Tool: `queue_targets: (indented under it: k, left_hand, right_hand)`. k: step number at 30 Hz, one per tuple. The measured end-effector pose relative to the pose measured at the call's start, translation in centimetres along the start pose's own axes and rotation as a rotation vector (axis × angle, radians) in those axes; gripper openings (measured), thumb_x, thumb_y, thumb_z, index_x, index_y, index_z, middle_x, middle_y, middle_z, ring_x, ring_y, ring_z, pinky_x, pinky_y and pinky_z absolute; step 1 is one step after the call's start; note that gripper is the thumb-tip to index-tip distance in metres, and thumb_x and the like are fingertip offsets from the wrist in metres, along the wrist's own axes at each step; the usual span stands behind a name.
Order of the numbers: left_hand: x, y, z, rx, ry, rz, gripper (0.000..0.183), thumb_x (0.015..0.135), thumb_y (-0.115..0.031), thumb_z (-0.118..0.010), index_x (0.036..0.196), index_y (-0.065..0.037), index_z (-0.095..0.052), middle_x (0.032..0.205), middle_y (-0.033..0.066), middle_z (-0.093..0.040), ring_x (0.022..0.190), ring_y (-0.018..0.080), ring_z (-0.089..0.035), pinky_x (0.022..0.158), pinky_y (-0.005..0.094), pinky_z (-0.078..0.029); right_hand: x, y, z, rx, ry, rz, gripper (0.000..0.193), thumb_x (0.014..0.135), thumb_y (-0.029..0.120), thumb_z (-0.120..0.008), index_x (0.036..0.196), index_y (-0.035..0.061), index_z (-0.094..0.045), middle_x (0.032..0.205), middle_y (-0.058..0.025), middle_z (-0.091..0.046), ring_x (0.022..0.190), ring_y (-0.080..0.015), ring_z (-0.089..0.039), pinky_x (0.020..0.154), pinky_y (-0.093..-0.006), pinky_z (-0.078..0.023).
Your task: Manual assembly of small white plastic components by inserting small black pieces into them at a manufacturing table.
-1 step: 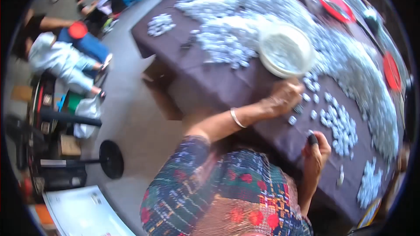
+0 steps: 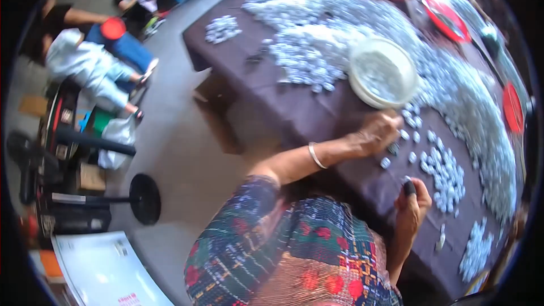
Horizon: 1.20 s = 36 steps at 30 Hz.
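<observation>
My left hand (image 2: 378,134), with a pale bracelet (image 2: 316,155) on its wrist, is over the dark tablecloth just below a white bowl (image 2: 382,72). Its fingers are bent and drawn together; what they hold, if anything, is hidden. The bowl contains a mass of small clear pieces. A few loose whitish pieces (image 2: 412,157) lie beside this hand. My right hand (image 2: 412,204), nearer the table's edge, is closed in a pinch, with a black cover (image 2: 409,187) on one digit. A tiny pale speck shows at its tip, too small to name. Several small whitish pieces (image 2: 445,178) form a group beyond it.
A long heap of small clear pieces (image 2: 453,90) curves across the dark tablecloth (image 2: 249,102). Red trays (image 2: 445,18) stand along the far side. Smaller piles (image 2: 222,29) lie near the corners. Two people sit at the left, one with a red round object (image 2: 113,28).
The whole view has shifted slightly, so the table and bowl appear a little further right and lower. Both hands keep nearly the same pose and place on the table.
</observation>
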<state>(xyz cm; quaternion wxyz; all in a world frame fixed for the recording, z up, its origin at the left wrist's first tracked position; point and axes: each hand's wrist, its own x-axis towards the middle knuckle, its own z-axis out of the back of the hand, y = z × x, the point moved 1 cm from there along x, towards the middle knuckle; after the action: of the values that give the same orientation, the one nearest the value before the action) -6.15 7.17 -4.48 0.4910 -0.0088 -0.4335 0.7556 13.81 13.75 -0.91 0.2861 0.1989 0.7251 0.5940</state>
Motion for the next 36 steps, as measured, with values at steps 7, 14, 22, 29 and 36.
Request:
queue_targets:
  k: [7,14,22,29,36]
  left_hand:
    - [-2.5,-2.8,2.9,-0.447,-0.009,0.101,0.012,0.072,-0.011,-0.063,0.076,0.000,-0.062,0.077,0.0150,-0.061,0.074,0.0276,-0.061,0.068,0.0361,-0.048]
    - [-5.0,-4.3,1.7,-0.409,0.245,0.108,0.012,0.068,-0.010,-0.060,0.075,-0.001,-0.062,0.071,0.0182,-0.062,0.071,0.0347,-0.062,0.064,0.0424,-0.048]
    - [-4.5,-3.0,-0.6,-0.192,-0.019,-0.116,0.013,0.074,-0.016,-0.062,0.072,-0.004,-0.059,0.079,0.0136,-0.055,0.076,0.0328,-0.058,0.067,0.0421,-0.048]
    - [-6.6,-4.1,-0.5,-0.206,-0.010,-0.204,0.013,0.077,-0.016,-0.062,0.080,-0.005,-0.057,0.082,0.0134,-0.054,0.075,0.0333,-0.058,0.065,0.0411,-0.048]
    - [-7.0,-3.1,1.0,-0.022,0.028,-0.418,0.006,0.068,-0.010,-0.057,0.073,-0.009,-0.054,0.078,0.0068,-0.054,0.078,0.0269,-0.057,0.065,0.0359,-0.050]
  right_hand:
    - [0.8,-1.3,-0.4,0.127,0.200,0.060,0.010,0.090,0.012,-0.054,0.094,0.0028,-0.056,0.058,0.0042,-0.042,0.044,-0.0025,-0.031,0.038,-0.0191,-0.022]
    - [0.5,-1.0,-0.4,0.161,0.113,0.088,0.012,0.089,0.012,-0.056,0.089,0.0008,-0.056,0.058,0.0050,-0.041,0.045,-0.0019,-0.031,0.040,-0.0183,-0.024]
    - [-0.5,-1.3,-0.9,0.177,0.109,0.154,0.012,0.090,0.010,-0.052,0.094,-0.0008,-0.054,0.059,0.0042,-0.042,0.045,-0.0018,-0.030,0.041,-0.0177,-0.024]
    - [-1.0,-1.7,0.4,0.141,0.200,0.134,0.017,0.091,0.015,-0.053,0.098,-0.0001,-0.053,0.061,0.0035,-0.042,0.046,-0.0022,-0.031,0.040,-0.0172,-0.025]
    - [-1.8,-1.0,-1.3,0.118,0.012,0.059,0.014,0.088,0.014,-0.054,0.093,0.0010,-0.055,0.061,0.0039,-0.042,0.048,-0.0027,-0.035,0.042,-0.0184,-0.028]
